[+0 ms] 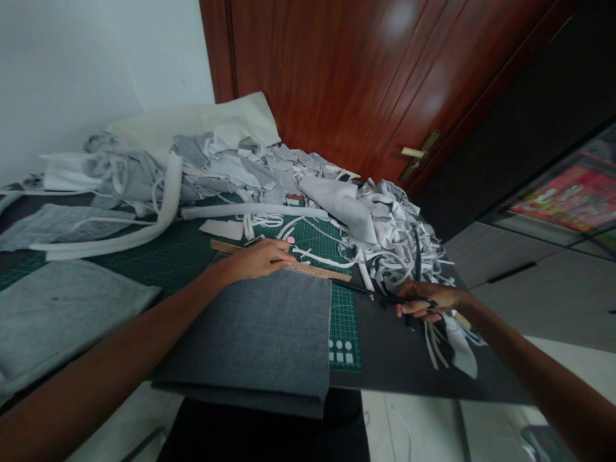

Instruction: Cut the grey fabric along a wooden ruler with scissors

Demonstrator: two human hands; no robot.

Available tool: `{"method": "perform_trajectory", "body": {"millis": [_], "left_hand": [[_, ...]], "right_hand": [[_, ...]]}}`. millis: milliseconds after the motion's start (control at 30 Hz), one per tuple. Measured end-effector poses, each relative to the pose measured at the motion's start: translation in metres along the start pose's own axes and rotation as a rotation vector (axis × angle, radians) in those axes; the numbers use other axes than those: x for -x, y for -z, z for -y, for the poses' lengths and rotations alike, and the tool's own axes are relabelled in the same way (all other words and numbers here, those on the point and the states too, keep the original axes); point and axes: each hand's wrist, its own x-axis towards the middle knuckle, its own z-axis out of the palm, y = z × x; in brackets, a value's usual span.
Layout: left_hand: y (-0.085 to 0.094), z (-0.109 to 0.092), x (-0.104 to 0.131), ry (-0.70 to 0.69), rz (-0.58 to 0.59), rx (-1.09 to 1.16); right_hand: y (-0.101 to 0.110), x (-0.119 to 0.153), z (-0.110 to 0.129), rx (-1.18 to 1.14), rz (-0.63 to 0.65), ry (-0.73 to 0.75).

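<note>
one ruler (318,271) along edge of cloth (269,333)

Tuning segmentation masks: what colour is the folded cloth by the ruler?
The folded cloth is dark grey, no pattern visible; best seen in the head view.

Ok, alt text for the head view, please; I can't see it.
The left hand rests on a tan ruler near the far edge of folded grey fabric; the right hand holds black scissors. Grey and white scraps lie heaped behind.

No text legible; wooden ruler (317,270) too blurred to read.
</note>
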Motion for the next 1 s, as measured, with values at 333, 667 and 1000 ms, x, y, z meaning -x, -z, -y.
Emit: {"method": "perform_trajectory", "body": {"millis": [333, 667, 1000], "left_hand": [[0.0016, -0.0025, -0.0009, -0.026, -0.001, 0.003], [0.0003, -0.0018, -0.0007, -0.012, 0.0, 0.015], [0.0003, -0.0026, -0.0007, -0.023, -0.008, 0.003]], "right_hand": [[0.0023, 0.0009, -0.0016, 0.005, 0.003, -0.014], [-0.0008, 0.0027, 0.003, -0.008, 0.013, 0.0], [0.0001, 0.0034, 0.0046, -0.02, 0.037, -0.017]]}}
